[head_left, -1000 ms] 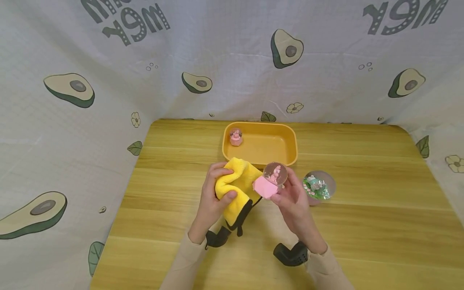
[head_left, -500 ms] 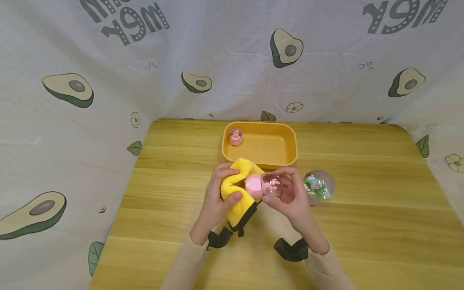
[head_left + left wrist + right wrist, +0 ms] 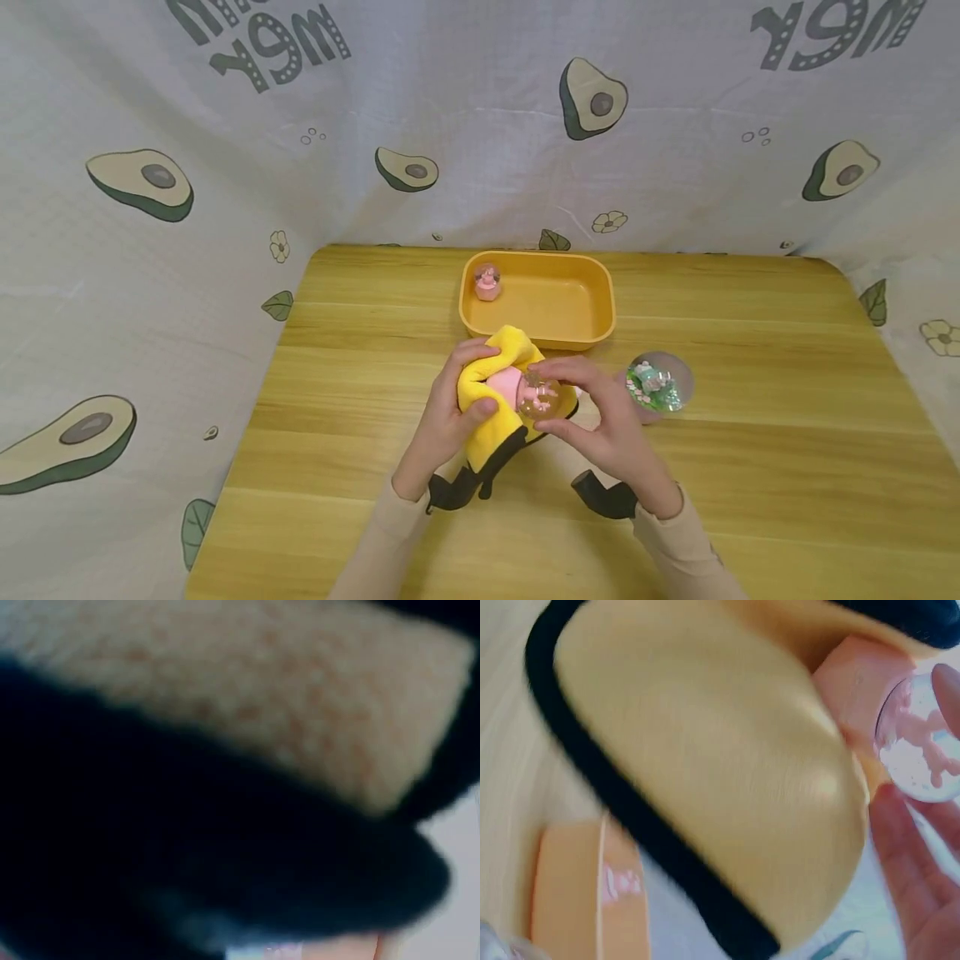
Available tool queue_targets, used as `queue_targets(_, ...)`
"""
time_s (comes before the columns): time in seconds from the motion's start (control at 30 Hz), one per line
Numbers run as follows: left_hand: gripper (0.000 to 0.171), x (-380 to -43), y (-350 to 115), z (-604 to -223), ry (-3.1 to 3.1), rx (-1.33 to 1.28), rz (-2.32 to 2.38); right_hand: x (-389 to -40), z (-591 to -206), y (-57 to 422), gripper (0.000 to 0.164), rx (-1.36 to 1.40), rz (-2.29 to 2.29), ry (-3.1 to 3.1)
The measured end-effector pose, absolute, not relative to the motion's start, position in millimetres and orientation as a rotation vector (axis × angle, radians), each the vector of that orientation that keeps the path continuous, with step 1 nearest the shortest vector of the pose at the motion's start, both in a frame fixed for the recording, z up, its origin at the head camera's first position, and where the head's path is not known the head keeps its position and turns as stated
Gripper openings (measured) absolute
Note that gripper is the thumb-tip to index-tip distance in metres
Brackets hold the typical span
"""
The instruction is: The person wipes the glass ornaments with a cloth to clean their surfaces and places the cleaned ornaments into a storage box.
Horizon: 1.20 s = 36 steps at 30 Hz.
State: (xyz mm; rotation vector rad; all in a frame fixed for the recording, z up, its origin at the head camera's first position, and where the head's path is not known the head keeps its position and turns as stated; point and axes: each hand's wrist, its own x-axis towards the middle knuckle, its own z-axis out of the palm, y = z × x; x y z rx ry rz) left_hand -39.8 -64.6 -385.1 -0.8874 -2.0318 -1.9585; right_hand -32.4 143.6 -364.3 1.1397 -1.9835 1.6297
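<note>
At the right edge, my right hand (image 3: 926,892) holds the clear ball of a snow globe (image 3: 892,720), one fingertip across the glass; a pink figure shows inside. The pink base runs partly behind a black-edged yellow cloth (image 3: 712,750). At lower left I see an orange-yellow tray (image 3: 570,892).

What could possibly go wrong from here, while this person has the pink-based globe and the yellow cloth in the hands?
The pink-based globe could slip: the right hand has only thumb and fingers around its clear dome, and the left hand grips it through folds of yellow cloth.

The larger globe appears close beside the right hand, so an outward swing might knock it.
</note>
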Motion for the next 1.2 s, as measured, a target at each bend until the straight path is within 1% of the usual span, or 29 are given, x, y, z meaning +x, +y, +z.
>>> queue_targets(0.1, 0.065, -40.3, -64.9, -384.9, -2.05, -0.879, -1.955, -33.2, -363.0, 142.2, 0.037, 1.183, 1.403, -1.975)
queue_targets(0.17, 0.064, -40.5, -64.5, -384.0, -2.058, -0.878, -1.971, -32.9, -362.9, 141.7, 0.032, 1.216, 1.337, -1.945)
queue_targets(0.23, 0.062, -40.7, -63.4, -383.3, -2.052, -0.883, -1.987, -32.7, -363.4, 141.4, 0.029, 1.219, 1.303, -1.917)
queue_targets(0.3, 0.058, -40.8, -61.5, -382.1, -2.039, -0.895, -1.973, -33.0, -364.9, 141.0, 0.031, 1.201, 1.305, -1.888)
queue_targets(0.4, 0.05, -40.0, -57.9, -379.7, -2.042, -0.922, -1.89, -32.7, -369.0, 140.1, 0.037, 1.141, 1.46, -1.853)
queue_targets(0.5, 0.046, -38.7, -55.9, -377.6, -2.067, -0.959, -1.785, -31.0, -374.0, 138.5, 0.042, 1.071, 1.738, -1.798)
queue_targets(0.57, 0.044, -37.8, -56.1, -376.2, -2.093, -0.985, -1.72, -29.4, -376.8, 137.3, 0.044, 1.019, 1.94, -1.742)
queue_targets(0.67, 0.044, -37.2, -57.4, -375.5, -2.12, -1.054, -1.643, -27.8, -378.8, 135.8, 0.046, 0.933, 2.119, -1.705)
queue_targets(0.77, 0.044, -36.2, -58.5, -376.4, -2.13, -1.126, -1.579, -26.5, -377.7, 136.0, 0.042, 0.826, 2.266, -1.696)
queue_targets(0.83, 0.043, -35.8, -58.5, -377.9, -2.118, -1.15, -1.543, -25.7, -375.7, 136.1, 0.036, 0.758, 2.34, -1.711)
queue_targets(0.9, 0.04, -35.6, -58.3, -379.9, -2.092, -1.132, -1.511, -24.4, -373.3, 135.2, 0.029, 0.722, 2.387, -1.728)
queue_targets(0.97, 0.036, -36.3, -57.5, -381.7, -2.055, -1.096, -1.499, -22.4, -371.5, 134.0, 0.027, 0.731, 2.398, -1.759)
queue_targets(1.2, 0.032, -41.4, -56.5, -384.9, -1.995, -1.036, -1.583, -18.8, -369.1, 134.0, 0.037, 0.807, 2.189, -1.954)
